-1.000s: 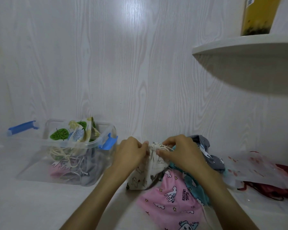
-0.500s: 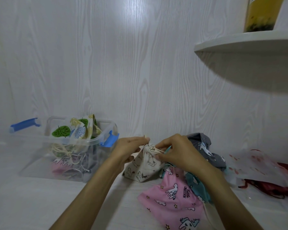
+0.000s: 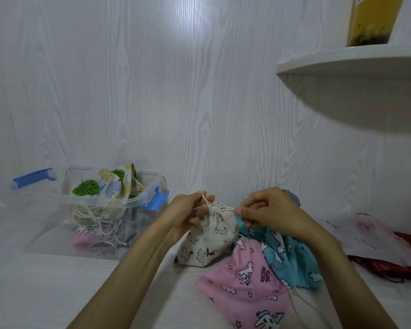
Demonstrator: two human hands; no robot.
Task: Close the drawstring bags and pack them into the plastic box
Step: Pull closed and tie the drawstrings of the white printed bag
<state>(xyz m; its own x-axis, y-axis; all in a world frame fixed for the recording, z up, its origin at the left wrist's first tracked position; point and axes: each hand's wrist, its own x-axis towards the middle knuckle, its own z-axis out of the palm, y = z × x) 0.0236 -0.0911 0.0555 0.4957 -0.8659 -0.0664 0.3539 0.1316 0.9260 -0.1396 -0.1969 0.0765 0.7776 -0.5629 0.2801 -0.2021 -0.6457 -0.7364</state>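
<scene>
Two hands are pinching the cords of a cream drawstring bag beside the plastic box.

At the far left, the clear plastic box [image 3: 64, 224] with blue latches is sitting on the pale wood-grain worktop [image 3: 45, 286], holding a leaf-print cloth bag [image 3: 100, 186] above loose cream cords and pink fabric. Just right of it, the left hand [image 3: 188, 214] is curling its fingers round the left cord, its grip clamped on the string above the gathered neck. Between the hands, the cream bag [image 3: 209, 241], soft cotton printed with small animals, is standing puckered at its mouth. The right hand [image 3: 268, 212] is pinching the other cord between thumb and fingertip, grip together on it. Below lie a pink unicorn bag [image 3: 244, 281] and a teal bag [image 3: 290, 260], both limp and flat. Farther right, crumpled translucent plastic [image 3: 370, 236] is lying over red material.
</scene>
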